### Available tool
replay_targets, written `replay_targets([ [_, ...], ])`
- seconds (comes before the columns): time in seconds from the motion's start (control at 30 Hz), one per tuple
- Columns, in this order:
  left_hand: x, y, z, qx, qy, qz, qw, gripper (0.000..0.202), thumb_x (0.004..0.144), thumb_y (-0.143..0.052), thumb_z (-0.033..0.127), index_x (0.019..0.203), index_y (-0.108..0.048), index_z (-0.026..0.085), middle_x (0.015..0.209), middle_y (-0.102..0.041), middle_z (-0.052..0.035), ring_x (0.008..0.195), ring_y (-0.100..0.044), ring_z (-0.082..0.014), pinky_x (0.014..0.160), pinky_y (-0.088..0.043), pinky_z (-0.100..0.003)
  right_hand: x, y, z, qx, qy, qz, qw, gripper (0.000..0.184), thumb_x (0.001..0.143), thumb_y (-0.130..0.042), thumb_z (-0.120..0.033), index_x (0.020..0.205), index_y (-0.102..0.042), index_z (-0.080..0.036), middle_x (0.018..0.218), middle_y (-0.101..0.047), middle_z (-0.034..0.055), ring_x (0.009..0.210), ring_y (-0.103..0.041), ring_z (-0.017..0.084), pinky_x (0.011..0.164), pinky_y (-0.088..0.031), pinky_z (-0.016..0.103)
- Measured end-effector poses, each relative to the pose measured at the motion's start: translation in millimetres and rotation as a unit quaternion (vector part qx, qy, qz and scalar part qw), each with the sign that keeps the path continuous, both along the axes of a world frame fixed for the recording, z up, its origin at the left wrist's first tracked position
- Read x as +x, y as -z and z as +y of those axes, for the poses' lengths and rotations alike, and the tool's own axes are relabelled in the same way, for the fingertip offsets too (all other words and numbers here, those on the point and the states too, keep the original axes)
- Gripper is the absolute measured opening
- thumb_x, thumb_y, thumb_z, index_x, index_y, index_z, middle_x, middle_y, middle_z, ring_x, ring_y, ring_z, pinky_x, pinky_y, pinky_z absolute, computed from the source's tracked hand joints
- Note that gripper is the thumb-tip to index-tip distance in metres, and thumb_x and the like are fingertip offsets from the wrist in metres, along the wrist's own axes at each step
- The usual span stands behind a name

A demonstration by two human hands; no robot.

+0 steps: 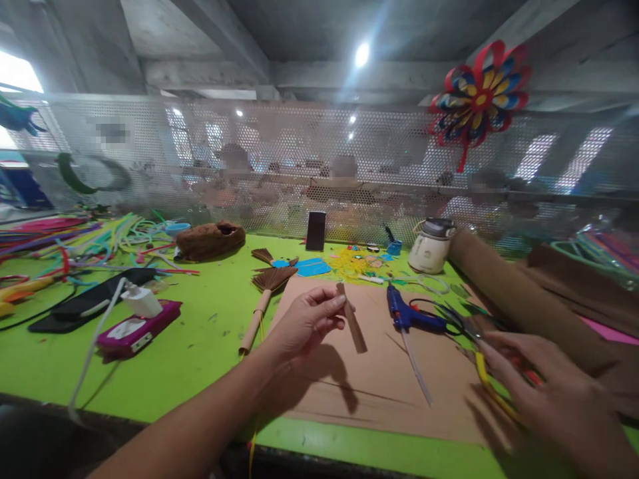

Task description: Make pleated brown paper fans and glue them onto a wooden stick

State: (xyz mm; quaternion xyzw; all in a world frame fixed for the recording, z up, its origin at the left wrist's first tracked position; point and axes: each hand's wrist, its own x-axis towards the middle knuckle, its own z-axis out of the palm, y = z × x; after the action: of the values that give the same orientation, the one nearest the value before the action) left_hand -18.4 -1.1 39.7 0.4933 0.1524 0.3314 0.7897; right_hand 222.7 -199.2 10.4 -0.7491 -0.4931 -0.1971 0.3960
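Observation:
Between thumb and fingers, my left hand (312, 319) pinches a narrow strip of folded brown paper (353, 322), held upright above a tan cardboard sheet (369, 379). My right hand (549, 392), smeared by motion, is closed around a pair of scissors (482, 356) with yellow handles, its blades pointing away to the upper left. Close to those blades, a blue glue gun (412, 316) lies on the sheet with a clear glue stick (417, 369) trailing from it. To the left of the sheet rests a small paper broom (264, 299) with a fanned brown head.
A purple power strip (144, 329) with a white charger (142, 301) stands at left, near a dark phone-like object (100, 299). Behind are a brown pouch (212, 241), an upright phone (316, 231), yellow scraps (354, 265) and a white jar (432, 246). Brown rolled paper (529, 299) lies right.

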Motion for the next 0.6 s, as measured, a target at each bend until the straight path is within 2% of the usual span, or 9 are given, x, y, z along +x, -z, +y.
replay_targets([
  [0.03, 1, 1.9, -1, 0.001, 0.007, -0.001, 1.000, 0.017, 0.070, -0.075, 0.024, 0.073, -0.062, 0.013, 0.075, -0.063, -0.0036, 0.066, -0.054, -0.0091, 0.063, -0.041, -0.022, -17, -10.5, 6, -0.020, -0.046, 0.007, 0.999, 0.028, 0.080, -0.054, -0.045, 0.087, -0.067, -0.021, 0.090, -0.068, 0.0081, 0.080, -0.064, 0.022, 0.070, -0.049, 0.031],
  [0.07, 2, 4.0, -1, 0.003, 0.013, -0.003, 1.000, 0.017, 0.071, -0.074, 0.023, 0.073, -0.062, 0.013, 0.075, -0.063, -0.0035, 0.067, -0.054, -0.0094, 0.064, -0.040, -0.022, -34, -20.7, 14, -0.077, -0.141, 0.050, 0.986, 0.026, 0.081, -0.054, -0.044, 0.087, -0.067, -0.022, 0.089, -0.068, 0.0061, 0.079, -0.064, 0.020, 0.070, -0.049, 0.028],
  [0.1, 3, 6.1, -2, 0.005, 0.018, -0.007, 1.000, 0.016, 0.071, -0.074, 0.023, 0.073, -0.061, 0.013, 0.075, -0.062, -0.0034, 0.068, -0.054, -0.0098, 0.065, -0.040, -0.023, -51, -30.0, 23, -0.127, -0.212, 0.103, 0.963, 0.026, 0.084, -0.051, -0.042, 0.087, -0.067, -0.022, 0.087, -0.068, 0.0046, 0.079, -0.063, 0.019, 0.070, -0.048, 0.027],
  [0.17, 5, 10.3, -2, 0.011, 0.030, -0.014, 0.999, 0.015, 0.072, -0.073, 0.022, 0.074, -0.061, 0.013, 0.075, -0.062, -0.0034, 0.069, -0.054, -0.0104, 0.067, -0.039, -0.024, -79, -44.0, 44, -0.198, -0.311, 0.208, 0.906, 0.031, 0.089, -0.043, -0.040, 0.083, -0.065, -0.019, 0.080, -0.066, 0.0032, 0.075, -0.061, 0.016, 0.066, -0.046, 0.025],
  [0.23, 5, 13.5, -1, 0.019, 0.039, -0.019, 0.999, 0.014, 0.072, -0.072, 0.021, 0.075, -0.061, 0.013, 0.075, -0.061, -0.0031, 0.069, -0.054, -0.0107, 0.068, -0.039, -0.025, -99, -50.2, 64, -0.235, -0.379, 0.292, 0.846, 0.032, 0.089, -0.044, -0.040, 0.079, -0.063, -0.017, 0.073, -0.062, 0.0024, 0.070, -0.056, 0.015, 0.062, -0.044, 0.024],
  [0.27, 5, 14.6, -1, 0.023, 0.038, -0.023, 0.999, 0.013, 0.073, -0.072, 0.020, 0.075, -0.061, 0.013, 0.074, -0.061, -0.0028, 0.068, -0.054, -0.0108, 0.068, -0.039, -0.026, -105, -50.6, 72, -0.241, -0.397, 0.328, 0.822, 0.034, 0.088, -0.045, -0.041, 0.074, -0.062, -0.016, 0.068, -0.059, 0.0019, 0.066, -0.054, 0.014, 0.060, -0.042, 0.024],
  [0.33, 4, 15.1, 1, 0.028, 0.032, -0.028, 0.999, 0.013, 0.073, -0.071, 0.021, 0.074, -0.060, 0.013, 0.073, -0.060, -0.0023, 0.067, -0.054, -0.0108, 0.068, -0.038, -0.026, -111, -47.4, 84, -0.242, -0.414, 0.373, 0.794, 0.036, 0.086, -0.049, -0.043, 0.068, -0.059, -0.014, 0.062, -0.055, 0.0010, 0.060, -0.049, 0.012, 0.057, -0.039, 0.024],
  [0.5, 3, 11.3, 1, 0.021, 0.043, -0.017, 0.999, 0.015, 0.075, -0.070, 0.026, 0.075, -0.062, 0.013, 0.076, -0.062, -0.0050, 0.073, -0.056, -0.0135, 0.071, -0.040, -0.027, -106, -28.9, 94, -0.241, -0.396, 0.421, 0.780, 0.042, 0.080, -0.056, -0.049, 0.059, -0.057, -0.014, 0.056, -0.052, 0.0000, 0.052, -0.041, 0.009, 0.052, -0.033, 0.023],
  [0.6, 4, 10.8, -2, 0.019, 0.066, 0.021, 0.997, 0.020, 0.078, -0.066, 0.030, 0.082, -0.065, 0.010, 0.082, -0.063, -0.0082, 0.076, -0.058, -0.0147, 0.074, -0.041, -0.028, -101, -13.9, 98, -0.227, -0.395, 0.480, 0.750, 0.042, 0.079, -0.059, -0.051, 0.059, -0.058, -0.014, 0.054, -0.052, -0.0013, 0.048, -0.038, 0.007, 0.048, -0.028, 0.022],
])
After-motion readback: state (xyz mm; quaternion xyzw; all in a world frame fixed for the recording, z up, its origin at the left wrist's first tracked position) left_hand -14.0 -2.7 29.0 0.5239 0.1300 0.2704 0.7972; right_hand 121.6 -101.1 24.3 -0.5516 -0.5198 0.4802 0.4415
